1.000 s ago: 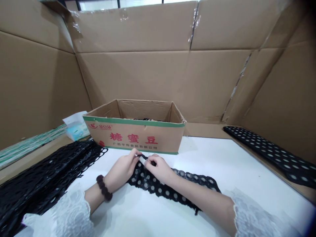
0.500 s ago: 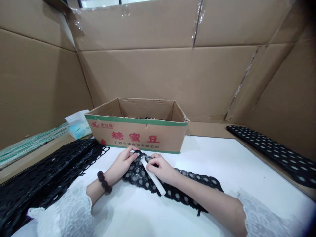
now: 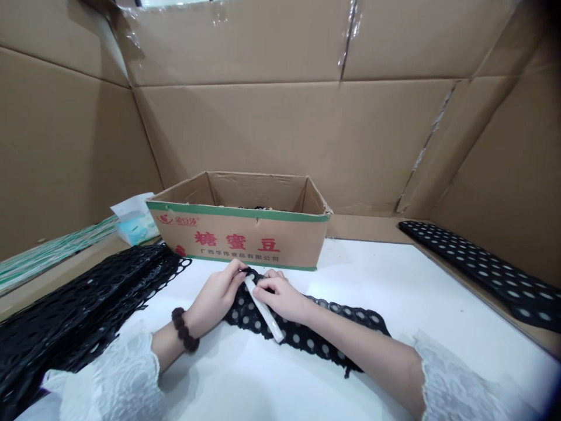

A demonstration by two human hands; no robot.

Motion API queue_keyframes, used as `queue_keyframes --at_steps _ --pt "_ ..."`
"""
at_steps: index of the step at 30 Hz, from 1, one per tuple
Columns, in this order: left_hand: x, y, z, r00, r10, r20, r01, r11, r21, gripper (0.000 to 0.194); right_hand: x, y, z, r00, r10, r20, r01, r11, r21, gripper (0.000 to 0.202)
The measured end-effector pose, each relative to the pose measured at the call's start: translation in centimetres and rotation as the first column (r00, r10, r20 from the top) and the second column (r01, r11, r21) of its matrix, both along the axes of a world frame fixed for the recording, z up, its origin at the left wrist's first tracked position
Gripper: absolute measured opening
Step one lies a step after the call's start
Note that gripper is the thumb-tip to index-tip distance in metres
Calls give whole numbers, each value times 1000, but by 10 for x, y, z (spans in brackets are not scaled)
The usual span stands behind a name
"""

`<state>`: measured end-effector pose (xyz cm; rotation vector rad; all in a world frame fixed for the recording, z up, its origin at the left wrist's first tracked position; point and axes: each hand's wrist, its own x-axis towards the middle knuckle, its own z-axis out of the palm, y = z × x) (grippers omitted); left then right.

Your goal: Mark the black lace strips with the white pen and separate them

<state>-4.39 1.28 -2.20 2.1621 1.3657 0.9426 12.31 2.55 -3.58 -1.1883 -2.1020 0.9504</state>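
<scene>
A strip of black fabric with rows of pale round dots (image 3: 307, 340) lies at a slant on the white table. My left hand (image 3: 219, 293) is closed on its upper left end, thumb and fingers pinching the edge. Between the fingers of my right hand (image 3: 281, 299) is a slim white stick-like tool (image 3: 270, 323), slanted over the fabric. The tool's upper tip touches or nearly touches the fabric close to my left fingertips; exactly what it meets there is too small to tell. My right forearm covers part of the strip.
Behind my hands stands an open cardboard box (image 3: 289, 240) with dark scraps inside. Black openwork material (image 3: 79, 292) is piled at left, near a tissue pack (image 3: 135, 225) and green-white strands (image 3: 56, 248). More dotted black fabric (image 3: 477, 269) lies at right. Cardboard walls (image 3: 263, 128) surround the table.
My left hand has shifted slightly right along the fabric edge, and the white tool's upper tip is now closer to its fingers. The whole view has moved a little.
</scene>
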Motion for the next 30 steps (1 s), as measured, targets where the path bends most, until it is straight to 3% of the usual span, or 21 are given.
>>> queue_keyframes --at_steps 5,8,12,20,25,30 --pt "1 -3 1 1000 18 -16 -18 1000 8 18 -4 0 -2 994 -84 -63 83 996 -15 28" --pt "-3 4 0 995 67 79 -61 995 -76 17 -1 3 -1 995 -39 -93 33 997 -67 29" --pt "-7 12 -4 969 71 235 -20 978 -209 18 4 5 1 996 15 -91 -21 998 -66 30" --pt "-6 13 -8 937 79 341 11 967 -256 18 5 5 3 996 51 -72 -57 995 -81 26" --pt "-7 13 -9 953 71 293 -6 977 -215 19 6 6 4 996 67 -55 -72 994 -87 29" --pt "-4 5 -3 995 71 67 -69 997 -44 17 5 3 8 998 58 -14 -59 992 -112 28"
